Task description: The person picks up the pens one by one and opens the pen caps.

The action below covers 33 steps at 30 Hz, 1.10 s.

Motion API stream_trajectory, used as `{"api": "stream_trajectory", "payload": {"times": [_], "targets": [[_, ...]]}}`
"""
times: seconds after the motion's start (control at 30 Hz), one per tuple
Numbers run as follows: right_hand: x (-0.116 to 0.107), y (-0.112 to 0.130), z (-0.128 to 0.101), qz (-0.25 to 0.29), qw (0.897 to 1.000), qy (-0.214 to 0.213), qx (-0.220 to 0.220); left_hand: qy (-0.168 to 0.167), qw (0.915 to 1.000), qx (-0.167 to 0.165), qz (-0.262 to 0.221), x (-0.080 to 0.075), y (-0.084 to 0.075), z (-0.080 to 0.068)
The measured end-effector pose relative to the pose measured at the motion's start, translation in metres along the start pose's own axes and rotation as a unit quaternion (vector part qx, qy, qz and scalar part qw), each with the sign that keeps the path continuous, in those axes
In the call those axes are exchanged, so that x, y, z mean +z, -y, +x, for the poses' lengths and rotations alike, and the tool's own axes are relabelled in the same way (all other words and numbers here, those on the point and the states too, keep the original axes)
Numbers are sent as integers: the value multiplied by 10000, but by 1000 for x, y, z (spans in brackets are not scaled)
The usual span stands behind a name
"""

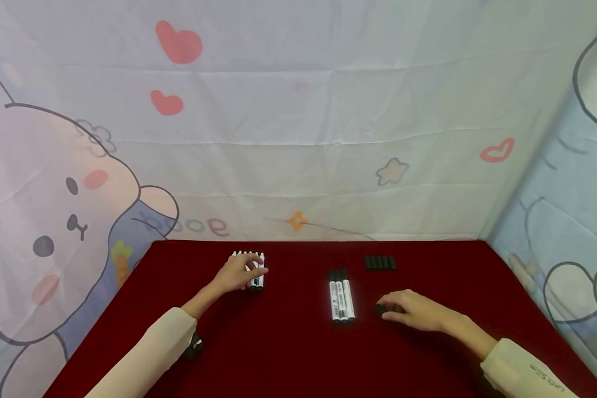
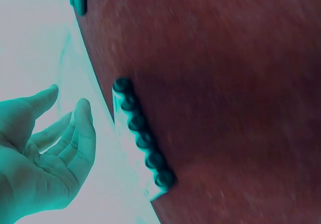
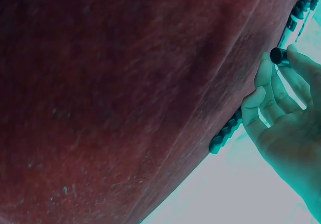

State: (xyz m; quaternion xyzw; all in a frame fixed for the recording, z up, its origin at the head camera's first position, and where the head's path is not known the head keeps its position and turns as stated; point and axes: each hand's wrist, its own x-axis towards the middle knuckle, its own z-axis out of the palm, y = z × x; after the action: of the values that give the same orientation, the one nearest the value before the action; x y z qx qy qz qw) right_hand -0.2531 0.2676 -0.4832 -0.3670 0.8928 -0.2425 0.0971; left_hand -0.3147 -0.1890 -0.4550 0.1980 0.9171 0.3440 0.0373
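Left arm: a pale left sleeve (image 1: 146,351) is entering from the lower left of the head view, and the forearm is slanting up toward the centre.
Left hand: the left hand (image 1: 239,272) is reaching over the marker row left of centre, its back facing up; in the left wrist view its fingers are bending loosely, with a gap between thumb and fingertips, and it is gripping nothing. Whether it is touching the markers, one cannot tell.
Marker row: the row of white markers (image 1: 261,271) is lying side by side under that hand, white ends pointing up the frame; six dark ends are showing in the left wrist view.
Right arm: a right sleeve (image 1: 522,367) with dark lettering is coming in from the lower right, and the forearm is angling up and leftward.
Right hand: the right hand (image 1: 412,310) is pointing left, right of centre, thumb and fingertips pinching a black cap (image 3: 279,56); the other fingers are curving below it in the right wrist view.
Capped markers: three markers with black tops (image 1: 342,301) are lying together just left of the right hand.
Cap row: black caps (image 1: 380,263) are sitting in a line, above the right hand in the frame.
Table: red cloth (image 1: 288,359) is spreading beneath everything.
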Motion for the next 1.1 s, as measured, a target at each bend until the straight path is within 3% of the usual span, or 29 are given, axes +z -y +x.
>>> {"api": "stream_trajectory", "payload": {"times": [0.33, 0.5, 0.7, 0.9, 1.1], "targets": [[-6, -14, 0, -777, 9930, -659, 601, 649, 9969, 375, -254, 29, -29, 2], [-14, -23, 0, -527, 9890, -1060, 883, 831, 9936, 653, -399, 44, -39, 3], [-22, -38, -1, 39, 9814, -1446, 1261, 942, 9916, 719, -522, 60, -49, 9], [-27, -52, 3, 467, 9704, -1593, 1753, 1137, 9877, 790, -725, 73, -58, 13], [-32, -61, 23, 575, 9605, -1707, 2123, 1250, 9874, 706, -673, 84, -67, 19]]}}
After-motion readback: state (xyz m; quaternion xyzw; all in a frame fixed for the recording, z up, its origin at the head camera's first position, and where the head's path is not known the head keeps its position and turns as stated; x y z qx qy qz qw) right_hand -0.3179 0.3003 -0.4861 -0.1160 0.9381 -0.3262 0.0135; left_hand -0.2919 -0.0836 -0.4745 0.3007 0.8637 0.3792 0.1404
